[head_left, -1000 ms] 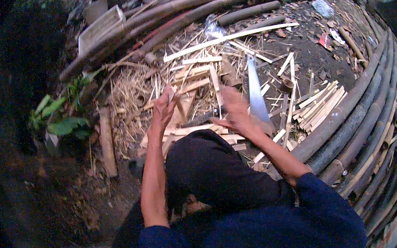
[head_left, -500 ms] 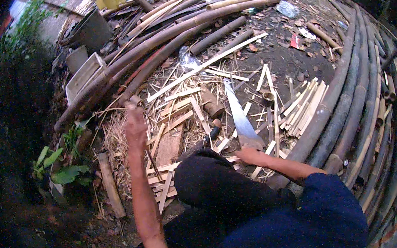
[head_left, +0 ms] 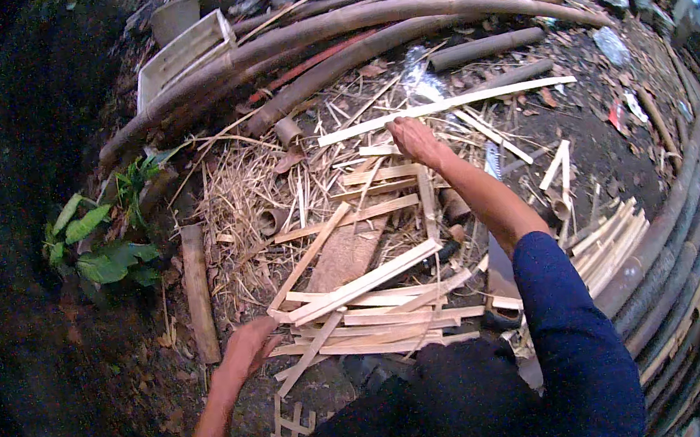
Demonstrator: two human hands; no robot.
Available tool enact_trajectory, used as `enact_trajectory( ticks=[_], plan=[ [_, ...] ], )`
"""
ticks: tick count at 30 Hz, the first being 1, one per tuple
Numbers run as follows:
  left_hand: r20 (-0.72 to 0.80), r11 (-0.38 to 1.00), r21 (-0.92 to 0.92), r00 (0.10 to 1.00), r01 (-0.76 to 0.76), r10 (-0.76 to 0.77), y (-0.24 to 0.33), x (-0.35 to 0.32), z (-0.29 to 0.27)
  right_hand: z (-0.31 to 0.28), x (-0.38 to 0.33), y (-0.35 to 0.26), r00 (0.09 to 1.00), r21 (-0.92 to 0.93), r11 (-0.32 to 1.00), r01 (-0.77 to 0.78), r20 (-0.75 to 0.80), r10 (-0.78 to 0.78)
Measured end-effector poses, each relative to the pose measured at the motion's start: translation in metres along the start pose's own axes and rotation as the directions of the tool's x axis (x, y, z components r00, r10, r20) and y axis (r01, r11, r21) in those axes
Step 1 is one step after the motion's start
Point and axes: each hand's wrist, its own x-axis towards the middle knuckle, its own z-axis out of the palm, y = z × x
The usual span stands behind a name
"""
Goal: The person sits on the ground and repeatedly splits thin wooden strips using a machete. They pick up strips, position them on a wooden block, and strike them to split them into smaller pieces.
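Observation:
Split bamboo strips lie in a loose pile in front of me. My right hand [head_left: 417, 141] reaches over the pile, with its fingers closed on a long pale bamboo strip [head_left: 491, 99]. Nearer and to the left, my left hand [head_left: 248, 348] has its fingers at the end of a bamboo strip [head_left: 365, 282], which slants across other strips; its grip is partly hidden. Beneath the strips is a flat wooden board [head_left: 349, 253]. A handsaw [head_left: 502, 266] lies right of the pile, partly covered by my right arm.
Long bamboo poles [head_left: 322, 35] curve across the back, and more poles [head_left: 666, 219] run along the right. A bundle of strips [head_left: 613, 246] lies beside them. Left are a white crate [head_left: 184, 58], a leafy plant [head_left: 101, 245] and a short bamboo piece [head_left: 199, 294].
My right hand has left the handsaw and moved forward to the long strip. My left hand has come down and back to the near strips. The view has shifted left.

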Motion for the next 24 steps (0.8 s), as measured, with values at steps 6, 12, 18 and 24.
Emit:
enact_trajectory(
  ticks=[6, 12, 18, 24],
  plan=[
    [-0.285, 0.734, -0.173, 0.68, 0.656, -0.675, -0.021, -0.146, 0.092, 0.078, 0.049, 0.001, 1.0, -0.228, 0.973, 0.014, -0.02, -0.019],
    [-0.511, 0.666, -0.298, 0.475, 0.684, -0.716, -0.026, -0.122, 0.115, 0.026, 0.061, -0.03, 0.977, -0.026, 0.978, 0.207, -0.056, -0.208],
    [-0.562, 0.386, -0.791, 0.315, -0.474, -0.765, -0.018, -0.006, 0.072, -0.024, 0.029, -0.259, 0.816, 0.528, 0.713, 0.462, 0.062, -0.575],
    [-0.258, 0.063, -0.82, 0.269, -0.569, -0.928, -0.045, -0.02, 0.102, -0.034, -0.06, -0.305, 0.696, 0.587, 0.499, 0.638, -0.163, -0.699]
  ],
)
